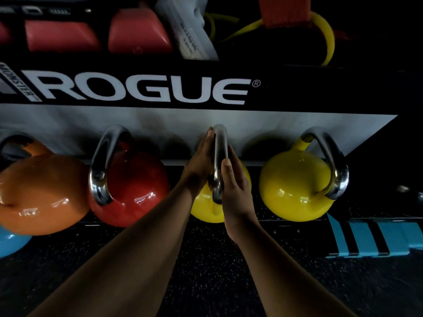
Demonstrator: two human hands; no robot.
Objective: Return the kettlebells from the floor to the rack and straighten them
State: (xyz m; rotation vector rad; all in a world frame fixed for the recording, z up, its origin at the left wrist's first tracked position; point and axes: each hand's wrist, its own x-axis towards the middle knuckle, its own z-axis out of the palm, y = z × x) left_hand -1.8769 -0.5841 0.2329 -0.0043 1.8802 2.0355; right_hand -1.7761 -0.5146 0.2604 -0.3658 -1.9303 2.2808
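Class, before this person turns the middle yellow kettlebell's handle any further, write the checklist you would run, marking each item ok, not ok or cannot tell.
1. Both hands on the handle: left hand and right hand press flat on either side of the steel handle. Ok.
2. Firm wrapped grip: fingers lie straight, not curled round. Not ok.
3. Middle yellow kettlebell seated on the rack: its base is hidden. Cannot tell.
4. Handles aligned: red kettlebell and right yellow kettlebell handles angle differently. Not ok.
5. Floor cleared: a blue kettlebell sits lower left. Cannot tell.
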